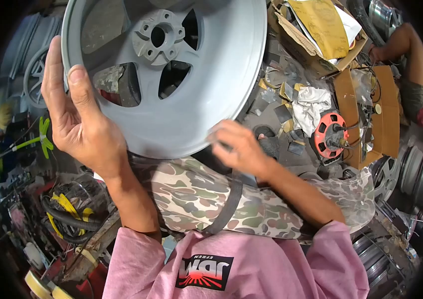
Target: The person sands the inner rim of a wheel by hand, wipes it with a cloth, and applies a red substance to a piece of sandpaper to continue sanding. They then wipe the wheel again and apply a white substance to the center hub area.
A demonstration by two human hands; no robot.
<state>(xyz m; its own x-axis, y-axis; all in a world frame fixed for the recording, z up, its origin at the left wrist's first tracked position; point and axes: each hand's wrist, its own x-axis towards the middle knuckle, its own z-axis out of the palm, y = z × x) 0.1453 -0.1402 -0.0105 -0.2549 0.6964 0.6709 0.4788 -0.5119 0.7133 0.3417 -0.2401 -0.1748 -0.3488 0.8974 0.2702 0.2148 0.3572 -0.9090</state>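
Observation:
A large grey wheel rim (pixel 211 94) is tilted above my lap, its spoked hub at the upper middle. My left hand (pixel 84 114) grips the rim's left edge, with the thumb on the inner side and the fingers outside. At the rim's lower right edge is my right hand (pixel 239 147), its fingers curled together against the edge. A small dark thing shows between those fingers, too blurred to make out. Camouflage cloth (pixel 191 192) covers my legs below the rim.
At the upper right stands a cardboard box (pixel 338 62) with papers. A red reel (pixel 330 135) and a white cloth (pixel 311 107) lie on the littered floor. Another person's arm and leg (pixel 413 60) show at the far right, above stacked rims (pixel 421 174). Hoses (pixel 72 219) lie at left.

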